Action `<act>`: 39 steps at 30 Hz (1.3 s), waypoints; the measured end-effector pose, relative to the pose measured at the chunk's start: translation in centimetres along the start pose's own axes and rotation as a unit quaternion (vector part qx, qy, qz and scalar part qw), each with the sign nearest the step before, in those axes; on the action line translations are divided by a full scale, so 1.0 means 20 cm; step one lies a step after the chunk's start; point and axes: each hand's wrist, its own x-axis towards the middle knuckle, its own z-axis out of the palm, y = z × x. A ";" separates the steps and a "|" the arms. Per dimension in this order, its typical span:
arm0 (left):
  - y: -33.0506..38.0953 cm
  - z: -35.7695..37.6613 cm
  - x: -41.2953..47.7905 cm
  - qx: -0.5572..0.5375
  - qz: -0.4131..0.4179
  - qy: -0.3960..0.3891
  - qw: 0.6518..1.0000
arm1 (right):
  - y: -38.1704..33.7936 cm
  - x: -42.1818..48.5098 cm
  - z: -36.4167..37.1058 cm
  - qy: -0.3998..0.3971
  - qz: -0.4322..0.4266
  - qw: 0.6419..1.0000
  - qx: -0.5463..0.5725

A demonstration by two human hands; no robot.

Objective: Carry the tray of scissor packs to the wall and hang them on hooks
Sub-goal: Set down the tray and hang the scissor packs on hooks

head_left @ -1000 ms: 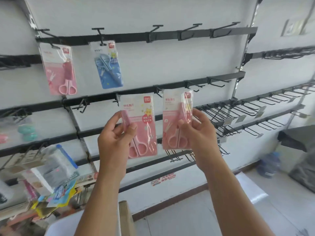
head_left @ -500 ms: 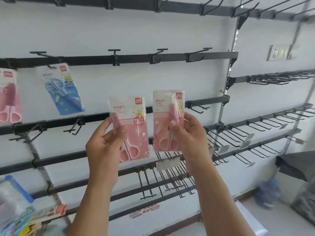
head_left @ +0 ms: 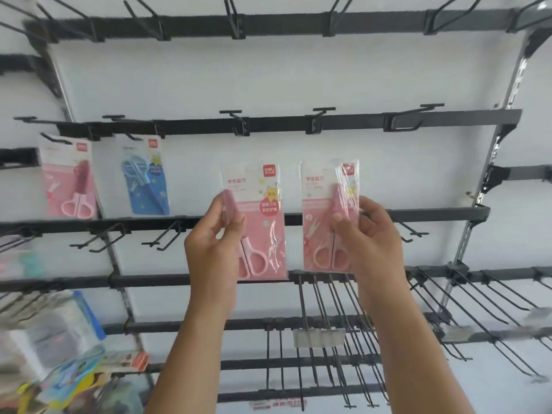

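My left hand (head_left: 212, 249) grips a pink scissor pack (head_left: 258, 222) by its left edge. My right hand (head_left: 370, 237) grips a second pink scissor pack (head_left: 324, 216) by its right edge. Both packs are upright, side by side, held in front of the white wall just below a dark rail (head_left: 352, 122) carrying bare hooks (head_left: 231, 113). Two packs hang from that rail's left part: a pink pack (head_left: 68, 177) and a blue pack (head_left: 146, 177). No tray is in view.
More dark rails cross the wall above and below. Long bare hooks (head_left: 478, 297) stick out at the lower right and several short hooks (head_left: 167, 236) at the left. Blurred packaged goods (head_left: 56, 363) fill the lower left corner. A metal upright (head_left: 490, 150) stands at the right.
The view has tilted upward and shifted, so the hanging pink and blue packs sit more fully in frame. Both hands have risen with their packs toward the rail with bare hooks.
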 end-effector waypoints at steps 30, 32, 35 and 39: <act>-0.19 -0.01 0.57 0.129 0.068 0.008 0.989 | 0.10 0.33 0.20 0.026 -0.052 0.998 0.007; -0.19 0.00 0.58 0.125 0.062 0.011 0.990 | 0.08 0.35 0.19 0.038 -0.060 0.997 0.013; -0.19 0.00 0.58 0.122 0.059 0.017 0.991 | 0.05 0.40 0.19 0.050 -0.075 0.996 0.015; -0.20 -0.01 0.59 0.122 0.060 0.020 0.990 | 0.02 0.46 0.18 0.056 -0.084 0.995 0.003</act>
